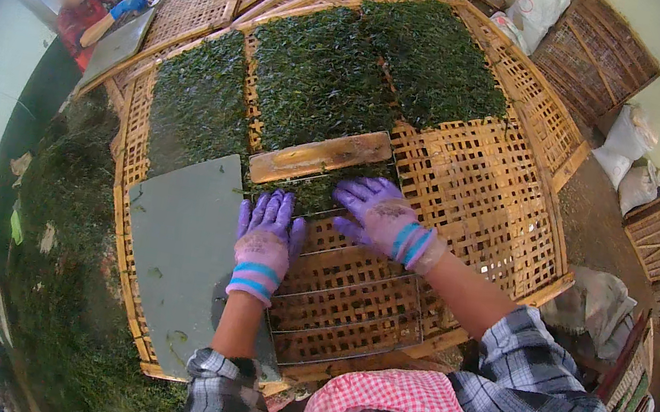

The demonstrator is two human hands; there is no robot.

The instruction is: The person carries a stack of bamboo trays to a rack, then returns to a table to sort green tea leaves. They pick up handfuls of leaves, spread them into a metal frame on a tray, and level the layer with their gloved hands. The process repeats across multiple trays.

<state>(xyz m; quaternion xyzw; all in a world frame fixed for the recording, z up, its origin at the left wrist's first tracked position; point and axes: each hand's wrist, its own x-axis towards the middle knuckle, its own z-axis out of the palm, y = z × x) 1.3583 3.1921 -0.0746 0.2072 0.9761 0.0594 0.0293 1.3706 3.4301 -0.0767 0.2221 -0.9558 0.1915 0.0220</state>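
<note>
My left hand (264,234), in a purple-coated glove with blue cuff bands, lies flat with its fingertips at the near edge of a narrow strip of dark green shredded leaves (306,194). My right hand (382,221), gloved alike, rests its spread fingers on the strip's right end. Neither hand appears to grasp anything. A thin metal wire frame (344,319) with crossbars lies on the woven bamboo rack (461,194), partly under the strip. Just beyond my fingers is a wooden block (321,156). A grey flat board (177,272) lies left of my left hand.
Several flat leaf sheets, including a middle one (318,75), cover the rack's far part. A heap of loose green shreds (69,216) lies to the left. At far left, a person (91,16) in blue gloves handles another board. White sacks (628,143) stand at right.
</note>
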